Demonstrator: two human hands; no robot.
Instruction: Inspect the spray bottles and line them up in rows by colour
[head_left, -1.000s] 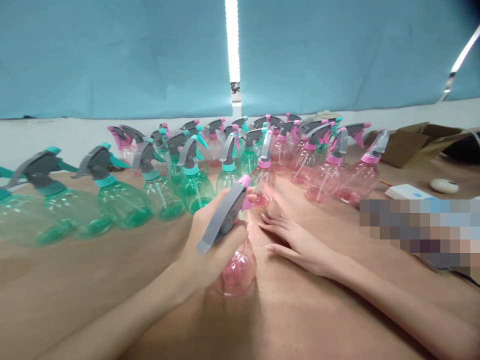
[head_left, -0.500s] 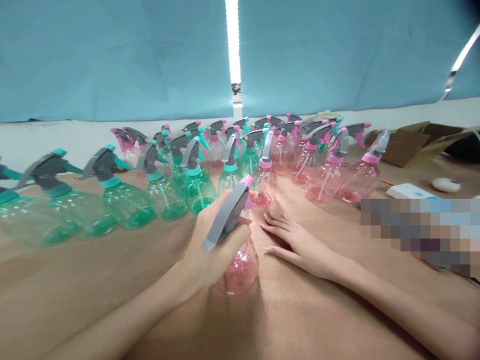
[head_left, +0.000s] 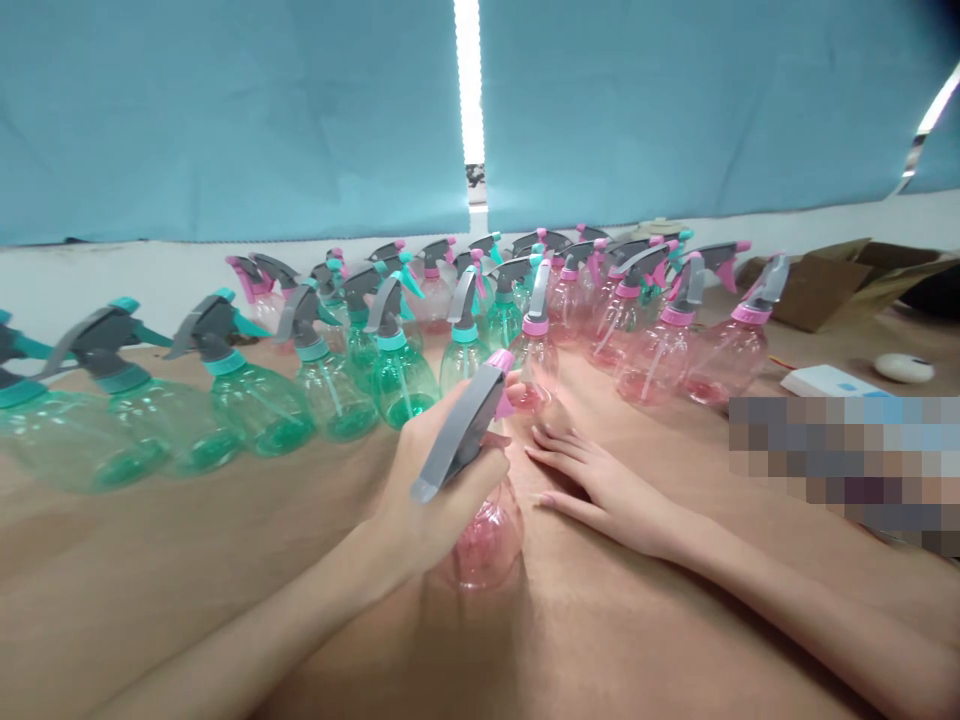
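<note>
Fingers (head_left: 480, 478) of the person's left hand (head_left: 411, 490) are wrapped around the neck of a pink spray bottle (head_left: 491, 540), just below its gray and pink spray head (head_left: 466, 425); the bottle is near the middle of the counter (head_left: 615, 620), in front of the others, though whether its base touches the surface cannot be told. Its clear pink body looks deepest in color low down, and glare hides whether it contains liquid. Flat on the counter to the right of it, the right hand (head_left: 630, 505) lies with fingers spread, holding nothing. To the left runs a row of green bottles (head_left: 259, 410) with teal collars, each darker green at the bottom, which may be tinted plastic or liquid; pale tubes show inside several. Pink bottles (head_left: 660, 365) with pink collars stand on the right, tubes visible in some, and both colors mix in the crowd at the back. Beyond them on the right are an open cardboard box (head_left: 825, 290), its inside hidden, a rounded white object (head_left: 904, 368) and a flat white box (head_left: 829, 382). Behind everything, blue sheeting (head_left: 262, 120) hangs above a pale wall (head_left: 150, 270), with a bright light strip (head_left: 470, 90) down its middle.
</note>
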